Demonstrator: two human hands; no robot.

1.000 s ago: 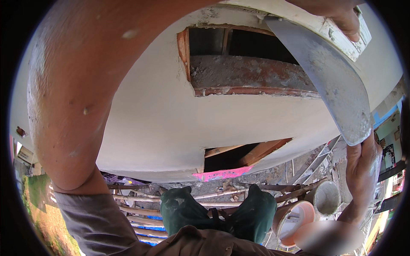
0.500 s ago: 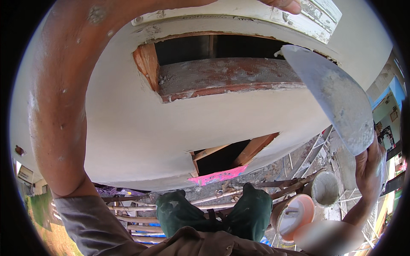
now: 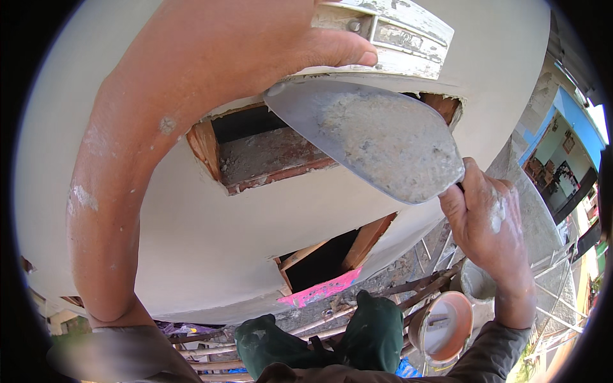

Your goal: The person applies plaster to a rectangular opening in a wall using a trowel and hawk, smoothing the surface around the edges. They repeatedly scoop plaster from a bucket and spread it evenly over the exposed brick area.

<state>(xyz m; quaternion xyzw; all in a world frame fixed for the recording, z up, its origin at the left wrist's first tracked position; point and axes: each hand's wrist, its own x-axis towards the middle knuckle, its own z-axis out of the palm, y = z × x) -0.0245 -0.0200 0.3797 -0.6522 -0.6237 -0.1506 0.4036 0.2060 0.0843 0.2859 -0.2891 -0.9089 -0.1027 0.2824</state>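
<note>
My right hand (image 3: 488,220) is closed round the handle end of a broad, rounded steel trowel (image 3: 393,143). The trowel's blade is smeared with grey mortar and crosses in front of the upper wall opening (image 3: 268,150). Its far tip lies just under my left hand (image 3: 335,48), close below the lower edge of a white, ribbed, paint-worn straightedge bar (image 3: 412,41). My left thumb presses along that bar; the other left fingers are mostly out of sight. Whether the blade touches the bar, I cannot tell.
Below, a smaller wall opening (image 3: 322,262) has a wooden frame and a pink strip (image 3: 322,287). Wooden poles (image 3: 214,365) run beneath my green-trousered legs (image 3: 370,332). An orange bucket (image 3: 469,313) and a grey bucket (image 3: 477,281) stand lower right.
My right hand has swung the trowel leftward, from the right side to beneath the bar. My left hand and the bar appear lower and further left in view.
</note>
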